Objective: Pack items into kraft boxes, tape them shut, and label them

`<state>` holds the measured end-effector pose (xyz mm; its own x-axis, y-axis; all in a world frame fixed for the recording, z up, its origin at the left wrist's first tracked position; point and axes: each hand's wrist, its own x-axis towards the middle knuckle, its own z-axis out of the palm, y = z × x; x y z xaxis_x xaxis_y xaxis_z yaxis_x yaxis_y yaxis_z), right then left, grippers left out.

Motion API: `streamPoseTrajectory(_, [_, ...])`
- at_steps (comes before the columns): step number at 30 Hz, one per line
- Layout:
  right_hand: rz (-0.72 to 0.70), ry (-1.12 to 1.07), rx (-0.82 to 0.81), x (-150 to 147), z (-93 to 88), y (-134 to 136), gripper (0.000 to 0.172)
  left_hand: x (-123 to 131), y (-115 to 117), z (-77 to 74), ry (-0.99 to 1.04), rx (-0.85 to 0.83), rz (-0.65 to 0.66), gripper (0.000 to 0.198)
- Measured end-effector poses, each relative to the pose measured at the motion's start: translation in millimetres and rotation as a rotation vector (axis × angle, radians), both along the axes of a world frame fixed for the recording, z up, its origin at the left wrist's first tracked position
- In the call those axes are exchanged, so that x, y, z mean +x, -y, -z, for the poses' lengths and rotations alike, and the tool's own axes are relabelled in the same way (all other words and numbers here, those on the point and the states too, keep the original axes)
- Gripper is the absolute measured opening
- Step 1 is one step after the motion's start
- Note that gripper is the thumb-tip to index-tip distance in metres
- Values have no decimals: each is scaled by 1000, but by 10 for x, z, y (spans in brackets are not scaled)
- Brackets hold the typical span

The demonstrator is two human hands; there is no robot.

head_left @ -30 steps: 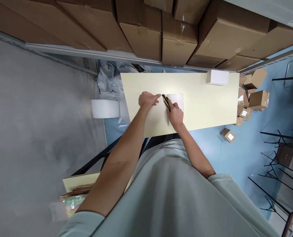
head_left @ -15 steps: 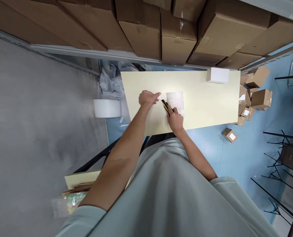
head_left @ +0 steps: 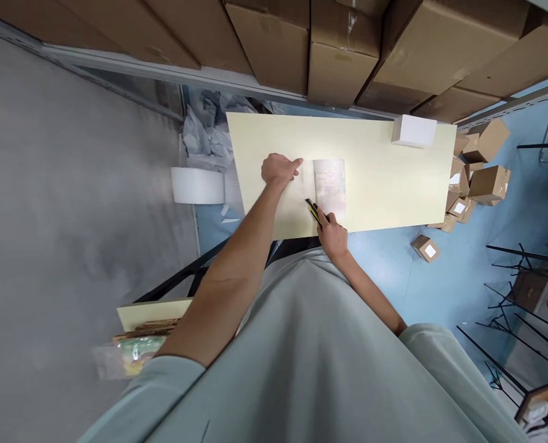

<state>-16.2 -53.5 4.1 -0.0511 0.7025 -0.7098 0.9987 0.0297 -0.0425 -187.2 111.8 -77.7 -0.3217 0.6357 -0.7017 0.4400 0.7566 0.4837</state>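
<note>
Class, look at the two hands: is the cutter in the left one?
No, the right hand grips the cutter, while the left hand is apart from it.

Right fingers (head_left: 332,218) hide part of the cutter (head_left: 311,208).

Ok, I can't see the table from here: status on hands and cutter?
Right hand grips yellow-black cutter, beside pale sheet. Left hand left of sheet, contact unclear. White box at far right of table, away from hands.
</note>
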Motion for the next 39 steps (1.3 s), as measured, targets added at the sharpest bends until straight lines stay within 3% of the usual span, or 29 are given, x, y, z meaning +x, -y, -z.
streamPoseTrajectory(9, [-69,-4,-113,148,-142,402,62,8,5,90,-3,21,-11,29])
streamPoseTrajectory(15, [-88,-89,-166,271,-210,500,62,14,45,171,-44,57,-1,32])
streamPoseTrajectory(18, [-29,-162,-85,434,-324,436,60,-2,89,178,-45,69,46,33])
streamPoseTrajectory(21, [103,-219,100,704,-444,259,53,-9,141,110,-18,67,141,38])
streamPoseTrajectory(25, [264,-282,405,1173,-582,-186,43,56,207,-135,-16,75,217,35])
streamPoseTrajectory(28, [333,-298,625,1518,-747,-667,42,164,302,-345,-10,100,290,55])
streamPoseTrajectory(30, [338,-311,760,1724,-909,-1039,41,259,437,-400,-14,129,338,69])
streamPoseTrajectory(32, [316,-332,899,1914,-1103,-1438,40,363,633,-345,-47,130,452,78])
streamPoseTrajectory(36, [209,-406,1143,2266,-1525,-2288,39,551,1035,-45,-248,81,723,102])
streamPoseTrajectory(39, [100,-412,1217,2474,-1781,-2956,42,638,1153,108,-367,69,783,107])
